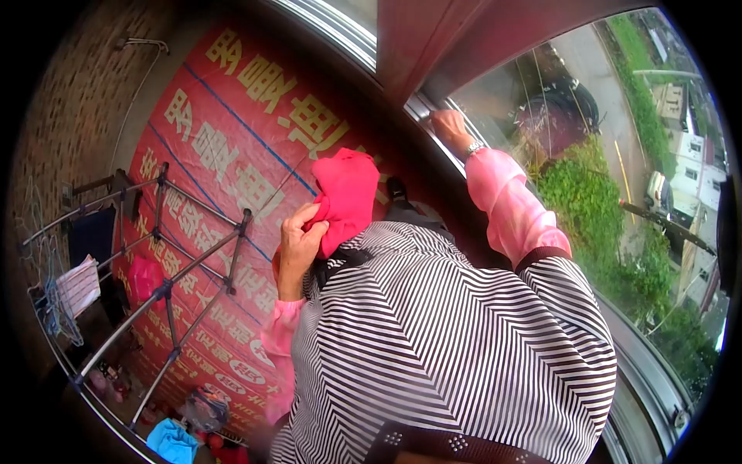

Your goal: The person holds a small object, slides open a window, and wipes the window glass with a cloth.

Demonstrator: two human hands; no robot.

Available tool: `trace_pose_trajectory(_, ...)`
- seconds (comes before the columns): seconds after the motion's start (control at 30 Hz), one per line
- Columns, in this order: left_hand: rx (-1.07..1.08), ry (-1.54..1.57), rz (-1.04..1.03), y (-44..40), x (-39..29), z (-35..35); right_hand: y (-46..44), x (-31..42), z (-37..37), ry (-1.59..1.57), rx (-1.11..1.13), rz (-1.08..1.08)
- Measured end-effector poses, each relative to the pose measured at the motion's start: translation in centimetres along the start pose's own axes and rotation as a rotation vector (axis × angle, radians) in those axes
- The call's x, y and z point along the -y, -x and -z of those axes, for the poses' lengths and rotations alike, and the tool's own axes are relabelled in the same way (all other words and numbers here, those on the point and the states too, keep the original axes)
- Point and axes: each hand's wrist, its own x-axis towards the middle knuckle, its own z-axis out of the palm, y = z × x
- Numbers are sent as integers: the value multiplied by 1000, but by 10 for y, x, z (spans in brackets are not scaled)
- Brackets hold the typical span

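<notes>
My left hand (300, 246) is closed on a bright pinkish-red cloth (349, 193), its thumb and fingers pinching the cloth's left edge. The cloth hangs bunched in front of my striped clothing. Further up and to the right, my right hand (450, 130) is curled on the metal window frame (421, 108), with a wristwatch just below it. The fingertips of that hand are partly hidden. Pink sleeves cover both forearms.
A tubular metal rack (165, 290) stands at left, with blue hangers (58, 298) and a light cloth (79, 286) on it. Red printed sheeting (232, 155) covers the floor. A blue bundle (171, 441) lies at bottom left. Beyond the window glass are greenery (580, 185) and a road.
</notes>
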Motion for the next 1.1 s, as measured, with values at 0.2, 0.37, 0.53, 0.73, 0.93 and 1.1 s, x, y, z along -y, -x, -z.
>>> trace_pose_trajectory(0.2,-98,72,106,11,15,-2,-17,6,14,151,138,303)
trace_pose_trajectory(0.37,-110,200,182,14,16,0,-28,13,12,384,260,429)
trace_pose_trajectory(0.53,-109,106,164,13,30,0,-34,15,18,332,287,402)
trace_pose_trajectory(0.73,-41,102,153,5,6,3,-14,24,38,103,348,157)
trace_pose_trajectory(0.93,-82,204,199,4,6,-2,72,39,46,-602,579,-51)
trace_pose_trajectory(1.1,-80,121,154,-1,1,-9,102,45,51,-757,287,-157)
